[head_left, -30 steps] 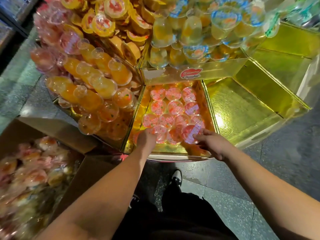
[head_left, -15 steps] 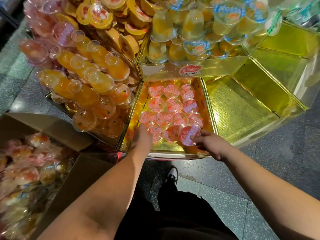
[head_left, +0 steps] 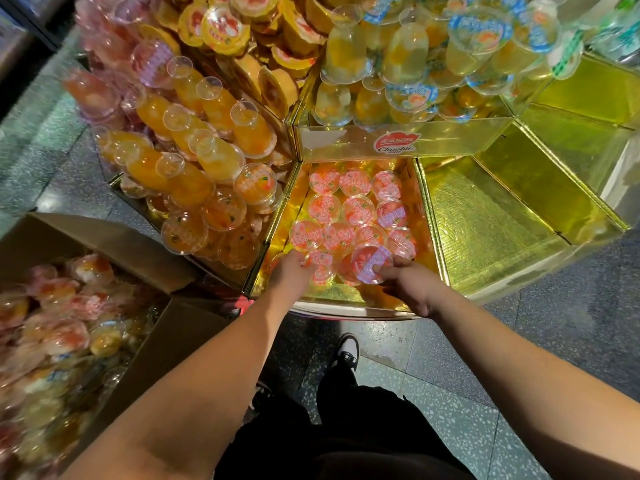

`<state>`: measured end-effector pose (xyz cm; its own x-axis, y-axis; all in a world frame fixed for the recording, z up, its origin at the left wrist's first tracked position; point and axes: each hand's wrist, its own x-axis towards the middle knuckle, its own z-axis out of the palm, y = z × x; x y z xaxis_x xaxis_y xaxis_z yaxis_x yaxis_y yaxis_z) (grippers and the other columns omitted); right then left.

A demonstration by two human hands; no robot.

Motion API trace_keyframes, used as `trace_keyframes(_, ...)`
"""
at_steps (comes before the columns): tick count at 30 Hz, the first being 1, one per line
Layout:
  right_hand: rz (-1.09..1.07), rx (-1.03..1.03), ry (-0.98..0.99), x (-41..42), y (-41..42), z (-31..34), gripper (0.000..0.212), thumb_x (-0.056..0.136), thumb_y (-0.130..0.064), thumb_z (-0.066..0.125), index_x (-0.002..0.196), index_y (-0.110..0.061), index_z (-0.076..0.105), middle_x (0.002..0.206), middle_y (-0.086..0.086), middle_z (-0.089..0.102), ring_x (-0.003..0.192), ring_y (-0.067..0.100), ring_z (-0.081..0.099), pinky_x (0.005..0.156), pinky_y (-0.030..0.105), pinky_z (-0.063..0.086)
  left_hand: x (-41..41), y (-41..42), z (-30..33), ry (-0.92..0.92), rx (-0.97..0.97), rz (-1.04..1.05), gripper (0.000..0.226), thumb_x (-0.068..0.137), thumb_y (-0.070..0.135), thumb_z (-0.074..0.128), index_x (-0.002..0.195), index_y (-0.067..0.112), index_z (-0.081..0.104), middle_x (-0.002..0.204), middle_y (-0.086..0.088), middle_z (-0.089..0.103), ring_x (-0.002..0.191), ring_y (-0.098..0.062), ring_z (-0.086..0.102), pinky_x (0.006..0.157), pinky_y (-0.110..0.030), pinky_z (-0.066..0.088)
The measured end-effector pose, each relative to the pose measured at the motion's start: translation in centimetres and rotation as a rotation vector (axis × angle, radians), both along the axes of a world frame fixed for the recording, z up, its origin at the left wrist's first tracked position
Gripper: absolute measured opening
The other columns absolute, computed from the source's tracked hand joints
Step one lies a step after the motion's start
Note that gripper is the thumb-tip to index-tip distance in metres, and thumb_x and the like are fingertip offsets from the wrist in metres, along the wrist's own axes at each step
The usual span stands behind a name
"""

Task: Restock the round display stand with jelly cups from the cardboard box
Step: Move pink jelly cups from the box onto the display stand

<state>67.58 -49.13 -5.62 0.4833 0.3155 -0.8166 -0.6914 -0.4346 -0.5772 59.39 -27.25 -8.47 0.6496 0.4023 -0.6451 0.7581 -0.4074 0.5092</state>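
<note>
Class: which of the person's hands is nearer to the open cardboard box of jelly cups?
Left. The left hand reaches into the display bin just right of the cardboard box; the right hand is farther right, holding a jelly cup.

A speckled terrazzo floor point(head_left: 450, 393) lies underfoot; a black-and-white shoe point(head_left: 347, 351) and black trousers point(head_left: 346, 438) show below.

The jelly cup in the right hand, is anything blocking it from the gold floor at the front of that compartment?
Nothing visible does. The right hand holds the jelly cup tilted above bare gold floor at the front.
</note>
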Motion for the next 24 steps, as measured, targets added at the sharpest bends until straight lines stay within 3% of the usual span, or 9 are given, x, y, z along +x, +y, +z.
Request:
trace_keyframes(1,-0.034,0.027,0.021,0.1,0.4,-0.3,0.023,0.090,-0.020,0.070,0.112,-0.019,0.066,0.107,0.007,0.074,0.103,0.025,0.068,0.097,0.045,0.051,-0.1,0.0,0.1,-0.018,-0.033,0.026,0.046,0.099,0.033,0.056,0.136,0.007,0.049,0.132,-0.009,0.056,0.098,-0.018,0.051,0.076,-0.027,0.040)
trace_keyframes(3,-0.097,0.058,0.050,0.4,1.5,-0.8,0.029,0.090,-0.015,0.069,0.119,-0.013,0.061,0.110,0.010,0.073,0.107,0.028,0.066,0.102,0.040,0.049,0.0,0.0,0.5,-0.095,-0.098,0.079,0.040,0.100,0.036,0.052,0.131,0.011,0.054,0.119,-0.005,0.059,0.097,-0.018,0.055,0.074,-0.026,0.040)
trace_keyframes(6,-0.178,0.084,0.055,1.6,3.7,-0.7,0.030,0.093,-0.011,0.066,0.121,-0.007,0.055,0.099,0.011,0.069,0.091,0.028,0.067,0.094,0.040,0.051,1.4,-0.2,1.7,-0.196,-0.247,0.183,0.039,0.100,0.048,0.044,0.126,0.024,0.060,0.099,0.007,0.061,0.091,-0.015,0.059,0.078,-0.032,0.048)
trace_keyframes(10,-0.200,0.074,-0.006,4.4,7.5,-1.1,0.028,0.096,-0.016,0.062,0.120,-0.004,0.054,0.096,0.010,0.061,0.081,0.021,0.059,0.078,0.032,0.053,4.7,-0.3,2.7,-0.209,-0.371,0.267,0.055,0.091,0.065,0.048,0.132,0.029,0.056,0.107,0.007,0.067,0.087,-0.016,0.070,0.081,-0.037,0.057)
trace_keyframes(14,-0.204,0.103,-0.051,7.4,11.3,-1.5,0.033,0.096,-0.025,0.063,0.122,-0.007,0.054,0.117,0.015,0.064,0.100,0.025,0.064,0.089,0.041,0.055,8.7,-0.1,2.0,-0.249,-0.392,0.380,0.045,0.100,0.042,0.050,0.137,0.017,0.051,0.101,0.001,0.068,0.068,-0.015,0.068,0.068,-0.032,0.055)
trace_keyframes(16,-0.197,0.098,-0.052,8.7,12.7,-2.1,0.024,0.093,-0.032,0.064,0.111,-0.018,0.057,0.115,0.016,0.067,0.105,0.028,0.067,0.065,0.037,0.048,10.4,0.3,1.5,-0.278,-0.388,0.452,0.041,0.102,0.032,0.049,0.139,0.013,0.048,0.090,0.003,0.065,0.062,-0.014,0.064,0.060,-0.029,0.050)
trace_keyframes(18,-0.203,0.105,-0.040,9.7,13.6,-2.5,0.016,0.093,-0.032,0.060,0.101,-0.019,0.057,0.103,0.013,0.068,0.090,0.026,0.066,0.054,0.031,0.036,11.8,1.0,1.0,-0.277,-0.394,0.511,0.039,0.103,0.024,0.049,0.139,0.010,0.046,0.083,0.004,0.063,0.059,-0.017,0.059,0.054,-0.028,0.044)
trace_keyframes(21,-0.228,0.129,-0.051,10.3,14.5,-2.5,0.011,0.100,-0.023,0.054,0.108,-0.015,0.055,0.097,0.009,0.065,0.082,0.022,0.061,0.032,0.018,0.032,12.9,1.9,0.1,-0.255,-0.411,0.526,0.041,0.103,0.018,0.047,0.143,0.012,0.041,0.088,0.001,0.063,0.063,-0.017,0.058,0.052,-0.028,0.041)
trace_keyframes(24,-0.250,0.174,-0.068,11.0,15.1,-3.1,0.011,0.101,-0.019,0.055,0.111,-0.014,0.055,0.098,0.007,0.067,0.089,0.022,0.064,0.050,0.019,0.051,13.4,2.3,-0.1,-0.284,-0.435,0.551,0.043,0.103,0.017,0.048,0.145,0.011,0.040,0.101,-0.004,0.063,0.064,-0.013,0.057,0.050,-0.020,0.045)
